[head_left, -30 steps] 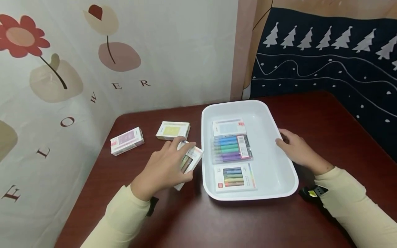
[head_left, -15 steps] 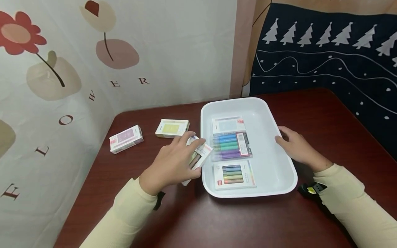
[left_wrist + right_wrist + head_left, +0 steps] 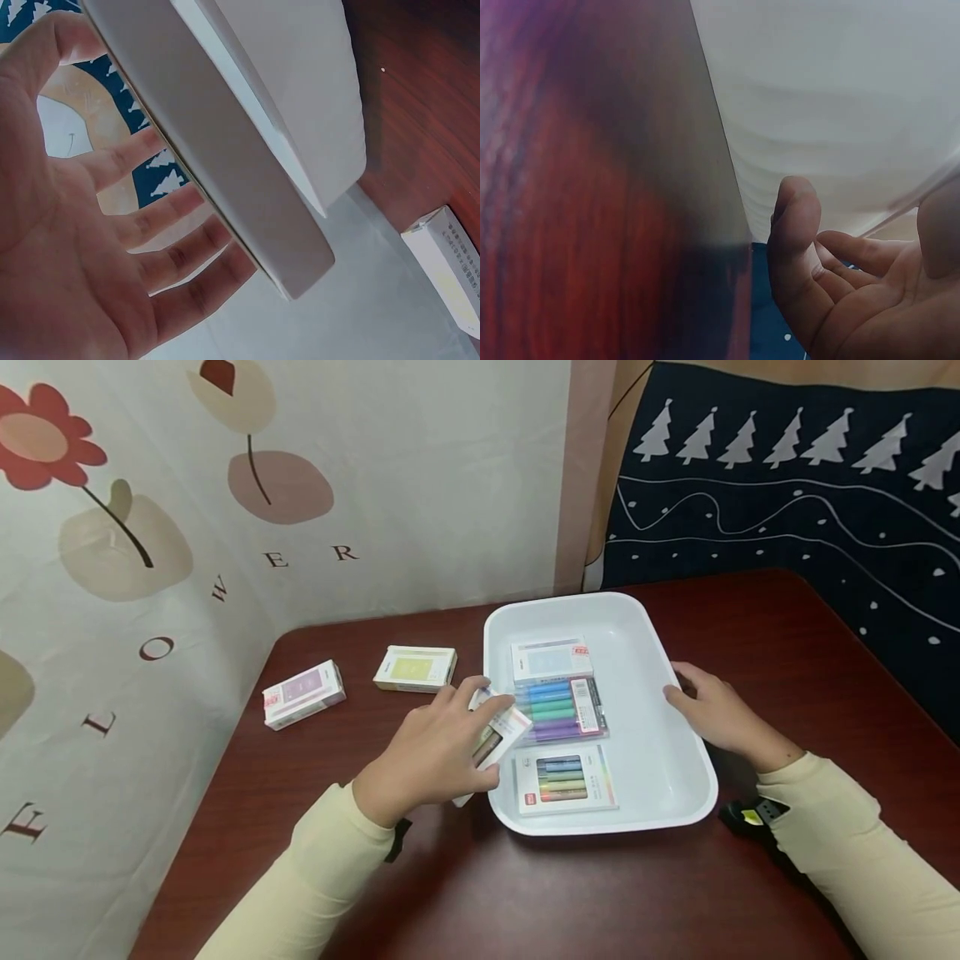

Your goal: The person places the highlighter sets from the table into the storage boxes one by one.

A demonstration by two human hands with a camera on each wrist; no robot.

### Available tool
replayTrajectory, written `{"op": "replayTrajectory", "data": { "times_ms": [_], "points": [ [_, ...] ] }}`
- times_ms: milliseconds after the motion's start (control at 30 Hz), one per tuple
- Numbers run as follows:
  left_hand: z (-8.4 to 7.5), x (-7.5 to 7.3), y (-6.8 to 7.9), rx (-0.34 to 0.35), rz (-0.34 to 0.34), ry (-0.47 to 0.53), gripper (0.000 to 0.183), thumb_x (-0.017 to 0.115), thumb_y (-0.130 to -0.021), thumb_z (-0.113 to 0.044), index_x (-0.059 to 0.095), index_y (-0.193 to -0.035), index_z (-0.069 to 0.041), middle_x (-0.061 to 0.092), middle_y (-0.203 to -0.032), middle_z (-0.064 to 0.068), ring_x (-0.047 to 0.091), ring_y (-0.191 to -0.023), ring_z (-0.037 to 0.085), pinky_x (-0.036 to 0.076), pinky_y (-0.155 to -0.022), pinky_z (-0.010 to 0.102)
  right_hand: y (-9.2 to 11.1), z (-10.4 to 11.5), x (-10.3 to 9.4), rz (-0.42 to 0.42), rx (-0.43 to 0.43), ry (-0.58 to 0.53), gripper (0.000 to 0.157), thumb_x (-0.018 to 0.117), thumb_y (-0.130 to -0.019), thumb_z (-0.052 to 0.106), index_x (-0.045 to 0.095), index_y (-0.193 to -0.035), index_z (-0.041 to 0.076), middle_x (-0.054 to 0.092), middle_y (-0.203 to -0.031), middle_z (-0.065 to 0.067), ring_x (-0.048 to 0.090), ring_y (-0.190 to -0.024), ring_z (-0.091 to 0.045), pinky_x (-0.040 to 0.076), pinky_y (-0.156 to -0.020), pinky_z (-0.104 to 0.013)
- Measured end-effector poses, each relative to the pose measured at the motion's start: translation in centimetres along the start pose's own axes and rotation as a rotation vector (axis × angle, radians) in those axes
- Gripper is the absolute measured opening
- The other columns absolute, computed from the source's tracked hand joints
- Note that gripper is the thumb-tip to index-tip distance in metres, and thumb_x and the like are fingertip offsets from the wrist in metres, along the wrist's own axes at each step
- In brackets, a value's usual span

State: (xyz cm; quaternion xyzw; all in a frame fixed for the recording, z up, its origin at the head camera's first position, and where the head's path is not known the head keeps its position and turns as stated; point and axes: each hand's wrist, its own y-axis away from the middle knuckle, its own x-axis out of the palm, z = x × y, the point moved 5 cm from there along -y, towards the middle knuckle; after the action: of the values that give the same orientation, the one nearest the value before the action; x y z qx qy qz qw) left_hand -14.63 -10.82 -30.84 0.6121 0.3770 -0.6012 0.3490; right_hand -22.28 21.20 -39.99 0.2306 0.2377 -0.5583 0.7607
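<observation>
My left hand (image 3: 431, 756) grips a white windowed box of coloured sticks (image 3: 516, 727), thumb on one edge and fingers on the other. The box is tilted over the left rim of a white plastic tray (image 3: 660, 777); in the left wrist view its plain side (image 3: 217, 142) shows. My right hand (image 3: 716, 714) holds the tray's right rim between thumb and fingers. Inside the tray lie a white box with a pale blue panel (image 3: 551, 660), a clear pack of blue, green and purple pens (image 3: 551, 710), and another windowed box of coloured sticks (image 3: 566, 779).
On the dark red table (image 3: 585, 893), left of the tray, lie a box with a yellow panel (image 3: 415, 668) and a box with a purple panel (image 3: 303, 695). A flower-print curtain (image 3: 435, 485) and a dark tree-print cloth (image 3: 780, 518) hang behind.
My left hand has moved right with the windowed box, from beside the tray to over its left rim. My right hand stays on the right rim.
</observation>
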Motion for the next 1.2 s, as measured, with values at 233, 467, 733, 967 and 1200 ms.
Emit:
{"op": "replayTrajectory", "data": {
  "times_ms": [233, 467, 733, 967, 1200],
  "points": [
    [-0.5, 0.2, -0.3, 0.013, 0.031, -0.009, 0.078, 0.075, -0.073, -0.043, 0.049, -0.146, -0.029, 0.044, -0.148, 0.008, 0.055, -0.111, 0.025, 0.049, -0.063, 0.034, 0.0, 0.1, 0.0, -0.001, -0.005, -0.002, 0.054, 0.041, -0.106, 0.026, 0.032, -0.153, 0.000, 0.056, -0.127, -0.034, 0.072, -0.090, -0.034, 0.061, -0.063, -0.041],
    [-1.5, 0.2, -0.6, 0.061, 0.029, -0.014, 0.076, 0.074, -0.076, -0.044, 0.050, -0.146, -0.028, 0.045, -0.148, 0.007, 0.055, -0.109, 0.025, 0.051, -0.066, 0.034, -0.1, 0.0, 0.0, 0.003, -0.005, -0.009, 0.054, 0.041, -0.107, 0.025, 0.031, -0.153, 0.000, 0.056, -0.127, -0.034, 0.072, -0.090, -0.033, 0.061, -0.063, -0.041],
    [-2.8, 0.2, -1.0, 0.133, 0.024, 0.014, 0.075, 0.077, -0.076, -0.040, 0.051, -0.145, -0.026, 0.046, -0.147, 0.007, 0.055, -0.106, 0.026, 0.050, -0.067, 0.033, -0.1, -0.1, 0.1, 0.004, -0.005, -0.003, 0.055, 0.040, -0.107, 0.027, 0.031, -0.153, 0.000, 0.057, -0.126, -0.035, 0.073, -0.089, -0.032, 0.060, -0.062, -0.040],
    [-3.8, 0.6, -1.6, 0.177, 0.037, 0.010, 0.078, 0.078, -0.075, -0.042, 0.049, -0.146, -0.027, 0.045, -0.147, 0.006, 0.055, -0.107, 0.026, 0.052, -0.072, 0.035, -0.1, -0.1, 0.1, 0.002, -0.009, 0.001, 0.054, 0.040, -0.107, 0.027, 0.031, -0.153, -0.001, 0.057, -0.126, -0.035, 0.072, -0.090, -0.034, 0.061, -0.063, -0.041],
    [-4.5, 1.0, -2.1, 0.231, 0.034, 0.029, 0.079, 0.081, -0.073, -0.040, 0.051, -0.145, -0.026, 0.045, -0.148, 0.006, 0.056, -0.113, 0.027, 0.053, -0.080, 0.040, 0.0, 0.1, 0.1, 0.001, -0.010, 0.006, 0.054, 0.040, -0.107, 0.027, 0.031, -0.153, -0.001, 0.057, -0.127, -0.034, 0.072, -0.091, -0.034, 0.061, -0.063, -0.041]
  ]
}}
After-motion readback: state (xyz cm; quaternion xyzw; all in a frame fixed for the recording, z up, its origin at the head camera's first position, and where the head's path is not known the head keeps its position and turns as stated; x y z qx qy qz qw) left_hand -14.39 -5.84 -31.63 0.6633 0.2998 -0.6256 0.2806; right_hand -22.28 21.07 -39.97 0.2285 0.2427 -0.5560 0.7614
